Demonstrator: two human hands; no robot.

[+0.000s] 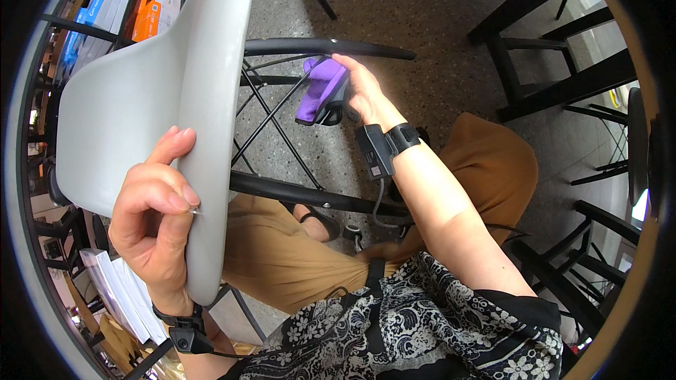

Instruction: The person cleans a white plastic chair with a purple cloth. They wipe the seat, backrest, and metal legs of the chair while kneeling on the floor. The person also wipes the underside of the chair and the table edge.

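Note:
A grey plastic chair [211, 98] lies tipped on its side in front of me, its black legs [338, 46] and crossed thin metal rods pointing right. My left hand [155, 218] is at the near edge of the seat shell, thumb and forefinger pinched together. A tiny, clear-looking bit shows at those fingertips, too small to name. Over among the legs, my right hand [362, 91] is closed on a purple cloth [324, 84], close to the upper leg. A dark grey and black part hangs below the cloth; what it is stays unclear.
Shelves on the left carry blue and orange boxes [148, 21] and stacked white papers [120, 295]. Dark wooden stools [521, 63] stand on the right over a speckled floor [408, 14]. A cable [380, 211] runs from the device on my right wrist.

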